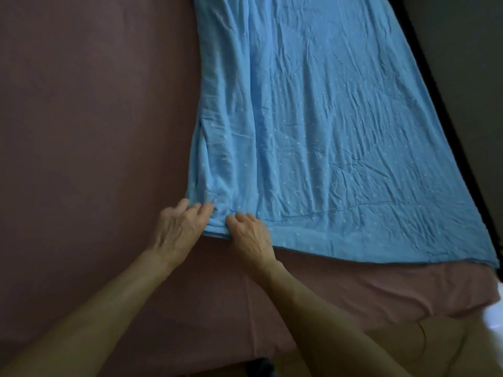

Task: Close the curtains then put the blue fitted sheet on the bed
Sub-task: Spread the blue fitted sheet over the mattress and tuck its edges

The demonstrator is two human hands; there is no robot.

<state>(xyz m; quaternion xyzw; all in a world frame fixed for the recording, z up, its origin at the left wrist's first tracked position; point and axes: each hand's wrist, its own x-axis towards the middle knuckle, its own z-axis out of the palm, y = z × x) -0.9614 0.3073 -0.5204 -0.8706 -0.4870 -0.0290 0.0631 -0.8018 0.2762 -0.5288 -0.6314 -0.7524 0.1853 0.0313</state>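
Observation:
The blue fitted sheet [313, 118], dotted and creased, lies folded in a long strip over the right half of the bed [89, 131], which wears a mauve cover. At the sheet's near left corner my left hand [181, 227] has its fingers curled into the blue cloth. Right beside it my right hand [251, 235] pinches the near hem of the same corner. Both forearms reach in from the bottom of the view. No curtains are in view.
The mauve bed surface is bare on the left and along the near edge. A dark frame or floor strip [446, 104] runs along the bed's right side. My bent knee [424, 346] shows at the bottom right, next to a bright white patch [496, 314].

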